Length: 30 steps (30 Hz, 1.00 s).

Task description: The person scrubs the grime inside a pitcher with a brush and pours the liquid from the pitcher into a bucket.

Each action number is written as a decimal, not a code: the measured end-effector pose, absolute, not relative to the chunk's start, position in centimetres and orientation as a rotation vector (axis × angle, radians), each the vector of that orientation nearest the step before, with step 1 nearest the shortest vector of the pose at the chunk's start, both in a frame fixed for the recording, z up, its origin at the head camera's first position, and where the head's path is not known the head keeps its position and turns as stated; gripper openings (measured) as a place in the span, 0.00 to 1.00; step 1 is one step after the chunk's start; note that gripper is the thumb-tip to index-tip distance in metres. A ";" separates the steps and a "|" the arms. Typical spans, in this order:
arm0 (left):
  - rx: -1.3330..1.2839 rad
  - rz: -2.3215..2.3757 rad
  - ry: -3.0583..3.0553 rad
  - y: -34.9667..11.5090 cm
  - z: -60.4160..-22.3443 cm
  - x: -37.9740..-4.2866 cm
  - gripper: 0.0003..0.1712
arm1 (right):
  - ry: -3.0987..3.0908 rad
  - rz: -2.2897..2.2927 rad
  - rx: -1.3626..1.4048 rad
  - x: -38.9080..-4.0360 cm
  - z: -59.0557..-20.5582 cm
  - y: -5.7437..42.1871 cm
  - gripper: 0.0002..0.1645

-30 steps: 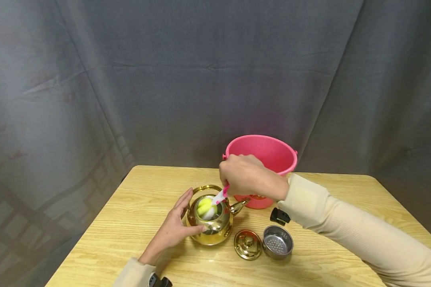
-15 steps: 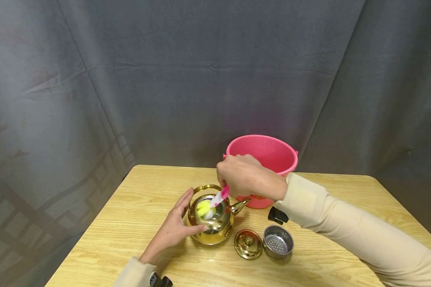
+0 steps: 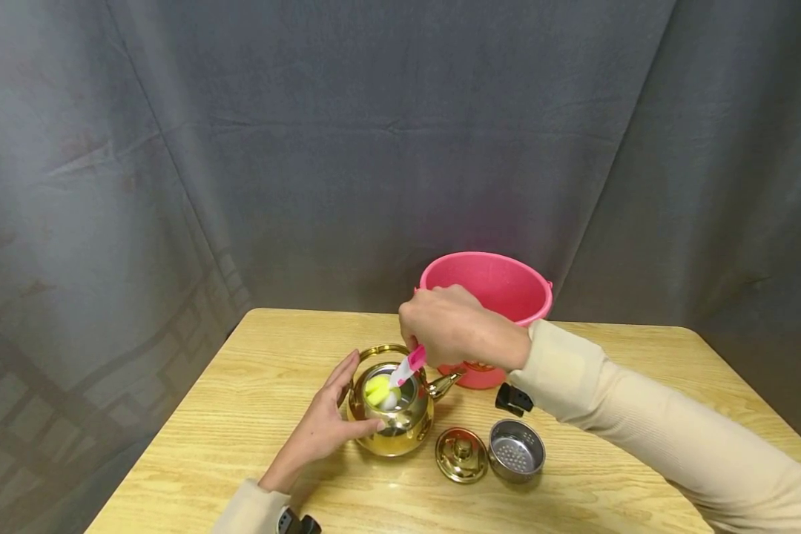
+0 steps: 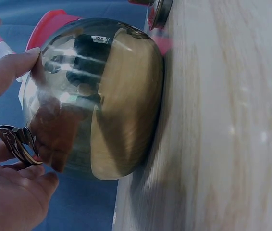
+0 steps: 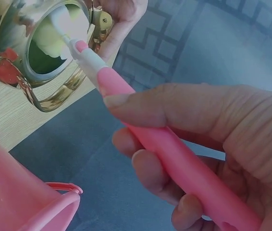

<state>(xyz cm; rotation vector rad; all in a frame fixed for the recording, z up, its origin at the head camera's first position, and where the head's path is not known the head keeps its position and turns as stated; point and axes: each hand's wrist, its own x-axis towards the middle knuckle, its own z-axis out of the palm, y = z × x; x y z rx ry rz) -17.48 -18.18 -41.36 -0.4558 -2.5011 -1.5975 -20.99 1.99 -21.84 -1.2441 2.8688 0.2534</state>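
A shiny gold kettle (image 3: 394,439) stands on the table with its top uncovered, arched handle up and spout pointing right. My left hand (image 3: 325,426) holds its left side, the thumb on the shoulder below the opening and the fingers around the base of the handle, as the left wrist view shows. My right hand (image 3: 460,326) grips the pink handle (image 5: 174,156) of a cleaning brush, thumb along the top and fingers curled beneath. The brush's yellow and white sponge head (image 3: 377,389) sits inside the kettle's mouth; its lower part is hidden.
The gold kettle lid (image 3: 461,455) lies right of the kettle, knob up. Beside it is a metal strainer cup (image 3: 517,450) with a perforated bottom. Behind my right hand stands a pink bucket (image 3: 483,268) near the wooden table's (image 3: 294,330) back edge. A grey curtain (image 3: 400,148) hangs behind.
My right hand has shifted slightly left, and the brush handle has turned and shows more pink. The sponge head has moved a little within the kettle's mouth. My left hand and the kettle stay put.
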 end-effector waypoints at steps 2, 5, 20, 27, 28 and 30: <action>-0.462 -1.597 -2.494 -18.2 -41.3 -17.5 0.64 | 2.863 0.253 -1.269 -21.0 -21.7 2.0 0.14; -0.479 -1.595 -2.482 -18.2 -41.4 -17.7 0.64 | 2.853 0.260 -1.290 -21.2 -21.5 1.9 0.14; -0.507 -1.577 -2.468 -18.2 -41.6 -17.8 0.63 | 2.740 0.415 -1.409 -22.2 -20.9 1.6 0.15; -0.502 -1.612 -2.476 -18.0 -41.6 -17.8 0.62 | 2.695 0.450 -1.445 -22.7 -20.7 1.7 0.15; -0.505 -1.618 -2.475 -18.0 -41.6 -17.8 0.62 | 2.687 0.450 -1.450 -22.8 -20.7 1.7 0.15; -0.509 -1.624 -2.476 -17.9 -41.6 -17.8 0.62 | 2.673 0.451 -1.454 -22.9 -20.6 1.8 0.15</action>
